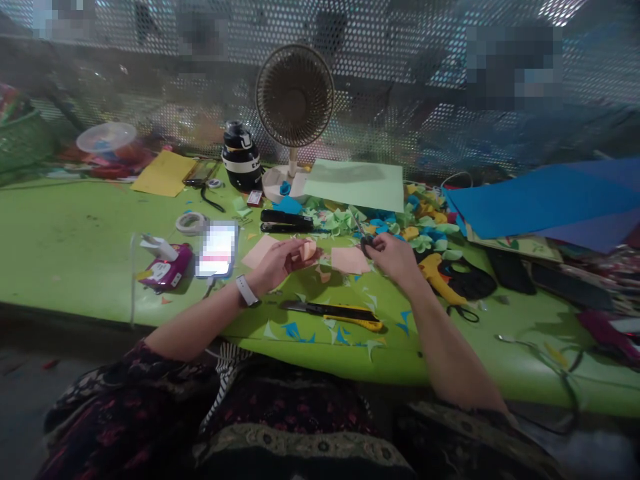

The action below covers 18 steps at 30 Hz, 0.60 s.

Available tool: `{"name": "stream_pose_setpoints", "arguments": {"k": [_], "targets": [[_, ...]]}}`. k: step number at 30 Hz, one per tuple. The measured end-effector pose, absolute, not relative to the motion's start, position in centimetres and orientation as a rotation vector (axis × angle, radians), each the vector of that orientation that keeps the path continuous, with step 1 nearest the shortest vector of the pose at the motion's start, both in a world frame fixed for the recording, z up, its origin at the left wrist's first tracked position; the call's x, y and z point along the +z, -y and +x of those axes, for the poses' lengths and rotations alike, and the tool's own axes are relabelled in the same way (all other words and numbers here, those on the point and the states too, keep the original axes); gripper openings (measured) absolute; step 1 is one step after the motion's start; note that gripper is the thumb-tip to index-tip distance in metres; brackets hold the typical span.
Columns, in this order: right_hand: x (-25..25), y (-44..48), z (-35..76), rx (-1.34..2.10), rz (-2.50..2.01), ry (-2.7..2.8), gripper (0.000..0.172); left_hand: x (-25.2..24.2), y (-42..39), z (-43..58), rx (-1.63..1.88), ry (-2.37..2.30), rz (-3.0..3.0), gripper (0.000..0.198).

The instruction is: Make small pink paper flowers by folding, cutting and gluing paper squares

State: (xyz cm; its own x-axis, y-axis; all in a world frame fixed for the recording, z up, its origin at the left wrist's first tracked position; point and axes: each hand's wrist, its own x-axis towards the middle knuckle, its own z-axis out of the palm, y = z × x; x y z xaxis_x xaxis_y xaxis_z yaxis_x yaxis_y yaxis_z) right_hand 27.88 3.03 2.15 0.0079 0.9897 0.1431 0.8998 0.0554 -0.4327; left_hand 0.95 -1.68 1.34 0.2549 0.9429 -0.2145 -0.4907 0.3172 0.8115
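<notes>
My left hand (pixel 281 263) is closed on a small folded piece of peach paper (pixel 309 250), held just above the green table (pixel 75 247). My right hand (pixel 393 257) is closed round the black handles of a pair of scissors (pixel 367 243), whose blades point away towards the paper flowers. A flat peach paper sheet (pixel 349 260) lies between the two hands. Another peach sheet (pixel 260 251) lies under my left hand. A yellow and black utility knife (pixel 340 311) lies just in front of my wrists among blue and green paper scraps.
A phone (pixel 217 250), a tape roll (pixel 191 223), a black stapler (pixel 287 221) and a small fan (pixel 295 100) stand beyond the hands. Green and blue paper flowers (pixel 390 223) pile up behind. Blue sheets (pixel 545 200) lie at right, a yellow glue gun (pixel 436 273) beside my right hand.
</notes>
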Motion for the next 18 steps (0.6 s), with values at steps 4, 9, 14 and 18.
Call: {"name": "stream_pose_setpoints", "arguments": {"k": [4, 9, 14, 18], "targets": [[1.58, -3.79, 28.76, 0.180, -2.016, 1.990, 0.019, 1.67, 1.84, 1.05, 1.078, -0.761, 0.682, 0.023], [1.44, -3.96, 28.90, 0.127, -2.121, 2.024, 0.020, 1.71, 1.78, 1.08, 1.068, -0.734, 0.697, 0.031], [1.62, -3.77, 28.58, 0.128, -2.133, 2.050, 0.021, 1.37, 1.73, 1.08, 1.075, -0.738, 0.727, 0.029], [1.68, -3.68, 28.51, 0.090, -2.117, 2.068, 0.024, 1.06, 1.83, 1.05, 1.094, -0.720, 0.745, 0.025]]}}
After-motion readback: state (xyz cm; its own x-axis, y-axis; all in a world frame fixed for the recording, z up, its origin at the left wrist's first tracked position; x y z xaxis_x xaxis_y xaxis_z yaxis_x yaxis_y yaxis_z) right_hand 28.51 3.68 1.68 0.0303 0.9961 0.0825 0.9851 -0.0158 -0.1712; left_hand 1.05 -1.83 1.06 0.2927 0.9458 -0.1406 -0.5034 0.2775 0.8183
